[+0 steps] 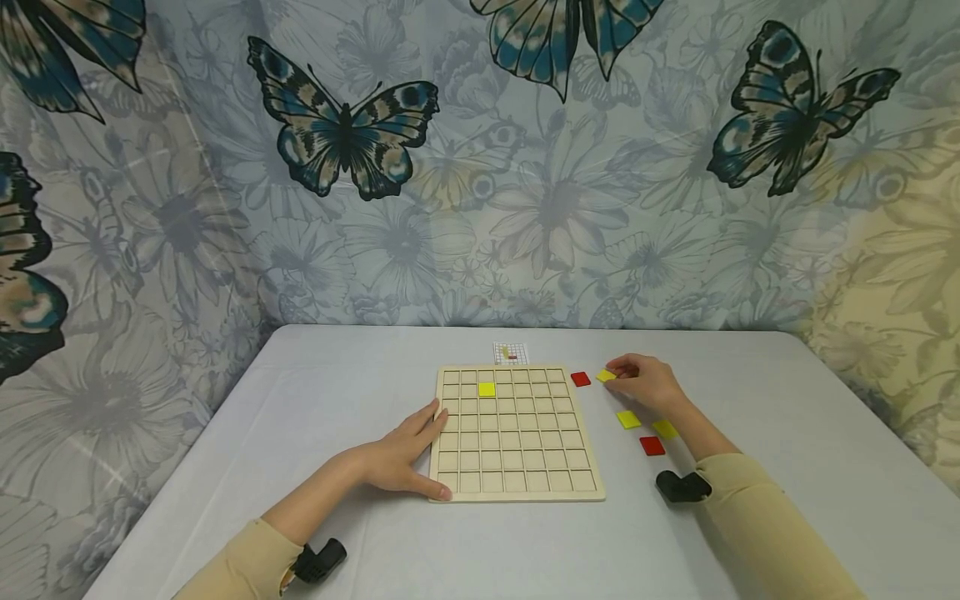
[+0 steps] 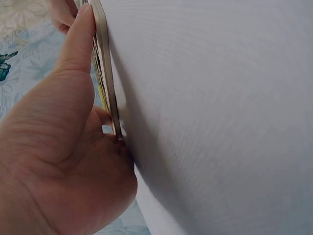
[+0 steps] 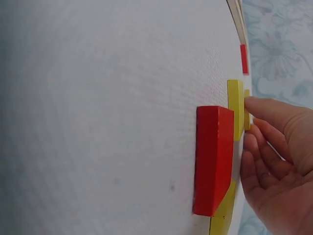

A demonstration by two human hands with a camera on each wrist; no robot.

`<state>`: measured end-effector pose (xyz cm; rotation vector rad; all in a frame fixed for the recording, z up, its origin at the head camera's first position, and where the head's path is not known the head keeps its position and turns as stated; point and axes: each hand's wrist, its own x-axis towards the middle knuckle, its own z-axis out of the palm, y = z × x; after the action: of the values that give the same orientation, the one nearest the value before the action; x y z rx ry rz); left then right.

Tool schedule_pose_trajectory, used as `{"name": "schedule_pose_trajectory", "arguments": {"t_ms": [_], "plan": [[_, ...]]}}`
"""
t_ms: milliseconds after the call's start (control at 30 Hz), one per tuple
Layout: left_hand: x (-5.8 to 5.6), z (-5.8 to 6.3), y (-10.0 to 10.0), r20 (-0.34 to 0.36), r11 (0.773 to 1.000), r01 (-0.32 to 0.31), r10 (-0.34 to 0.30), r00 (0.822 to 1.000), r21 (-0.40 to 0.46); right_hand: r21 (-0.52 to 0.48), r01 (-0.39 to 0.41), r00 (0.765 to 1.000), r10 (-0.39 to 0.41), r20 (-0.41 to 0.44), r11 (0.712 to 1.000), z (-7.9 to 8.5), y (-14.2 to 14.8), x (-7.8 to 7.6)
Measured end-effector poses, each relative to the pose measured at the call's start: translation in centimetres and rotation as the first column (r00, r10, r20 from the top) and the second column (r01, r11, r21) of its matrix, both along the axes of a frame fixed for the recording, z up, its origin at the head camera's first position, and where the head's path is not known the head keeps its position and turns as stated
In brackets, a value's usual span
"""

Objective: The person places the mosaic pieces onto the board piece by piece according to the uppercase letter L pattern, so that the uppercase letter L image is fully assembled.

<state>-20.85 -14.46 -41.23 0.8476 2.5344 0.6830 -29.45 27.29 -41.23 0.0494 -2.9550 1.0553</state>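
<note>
A pale wooden grid board (image 1: 515, 461) lies on the table with one yellow tile (image 1: 487, 390) in a cell of its top row. Along the board's left side rests my left hand (image 1: 397, 454), fingers spread and thumb at the near corner. To the right of the board, my right hand (image 1: 648, 386) pinches another yellow tile (image 1: 605, 377) between thumb and fingers. In the right wrist view that tile (image 3: 247, 110) is partly hidden behind a nearer one. A red tile (image 1: 581, 379) sits between it and the board.
Nearer my right forearm lie two yellow tiles, one on the left (image 1: 628, 419) and one on the right (image 1: 664, 429), and a red tile (image 1: 652, 446). A small printed grid card (image 1: 511, 353) is behind the board. White cloth (image 1: 360, 358) covers the table.
</note>
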Motion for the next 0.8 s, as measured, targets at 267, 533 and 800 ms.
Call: {"name": "schedule_pose_trajectory", "arguments": {"t_ms": [267,533,800], "plan": [[0.0,0.0,0.0,-0.005,1.000,0.001,-0.001,1.000,0.000,0.002,0.006,1.000,-0.006,-0.023,1.000,0.1,-0.2,0.2],[0.1,0.1,0.0,-0.002,1.000,-0.003,0.003,1.000,-0.002,-0.047,-0.003,0.999,0.001,-0.038,0.999,0.2,-0.6,0.7],[0.1,0.1,0.0,0.005,1.000,-0.009,0.009,1.000,-0.008,-0.169,-0.006,1.000,0.007,0.005,0.986,0.7,-2.3,1.3]]}}
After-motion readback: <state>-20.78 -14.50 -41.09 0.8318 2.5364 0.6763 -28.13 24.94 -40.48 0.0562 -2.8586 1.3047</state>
